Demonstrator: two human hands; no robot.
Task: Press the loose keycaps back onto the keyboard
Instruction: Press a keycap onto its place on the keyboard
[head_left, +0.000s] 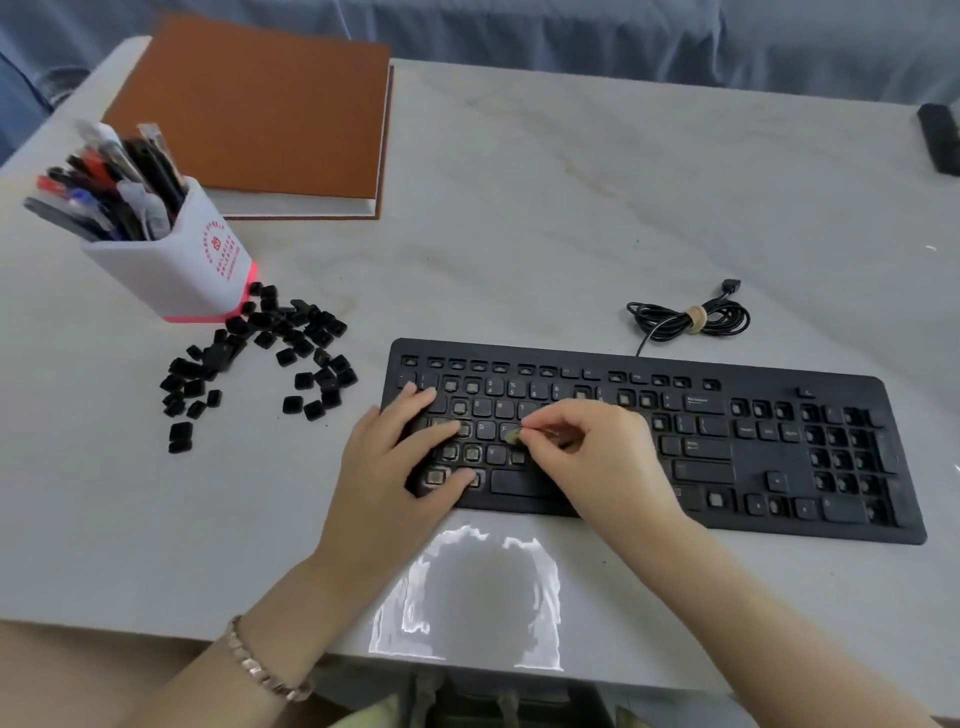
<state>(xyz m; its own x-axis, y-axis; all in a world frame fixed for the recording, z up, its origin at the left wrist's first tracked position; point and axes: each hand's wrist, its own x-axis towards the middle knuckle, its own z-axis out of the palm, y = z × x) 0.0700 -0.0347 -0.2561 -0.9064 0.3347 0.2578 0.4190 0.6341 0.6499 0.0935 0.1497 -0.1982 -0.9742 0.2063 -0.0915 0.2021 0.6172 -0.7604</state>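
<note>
Seating one cap on the home row, I'd say: the right hand (582, 447) pinches something small, probably a keycap (513, 437), just right of F on the keyboard (753, 457). Left hand (400, 457) lies flat on the keys, fingers straight. Next it needs lining up and a straight push. Loose keycaps (270, 358) sit heaped beside the pen cup (171, 270).

I get a single view, from the wide-angle camera worn on the person's head. It faces forward and steeply down over the table (571, 208), near enough that the left hand (395, 467) and right hand (597, 457) sit large at mid-frame. The keyboard (753, 467) lies right of centre.
</note>
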